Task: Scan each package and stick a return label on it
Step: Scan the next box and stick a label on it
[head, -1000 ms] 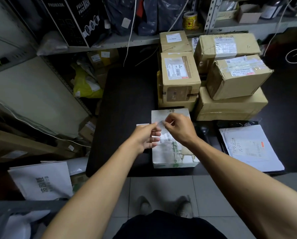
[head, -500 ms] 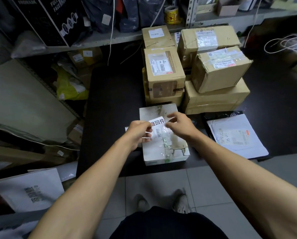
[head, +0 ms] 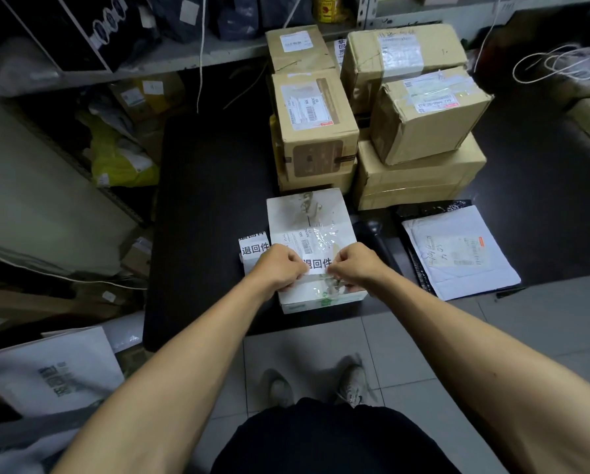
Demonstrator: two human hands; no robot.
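Observation:
A white box point(head: 307, 217) with a taped shipping label lies at the front edge of the black table point(head: 211, 200). A white return label point(head: 317, 264) with black characters lies over the box's top. My left hand point(head: 280, 266) pinches its left end and my right hand point(head: 353, 265) pinches its right end. More return labels point(head: 253, 248) lie on the table just left of the box. A dark handheld device point(head: 372, 230), probably the scanner, lies right of the box.
Several brown cardboard boxes point(head: 316, 128) are stacked behind the white box. A white mailer point(head: 457, 251) lies on the table at the right. Shelves point(head: 150, 63) with parcels run along the back and left. White cord point(head: 560, 63) is coiled at the far right.
Both hands have brought the return label down from above the box onto its top, nearer the front edge. The strip of labels is now in view beside the box.

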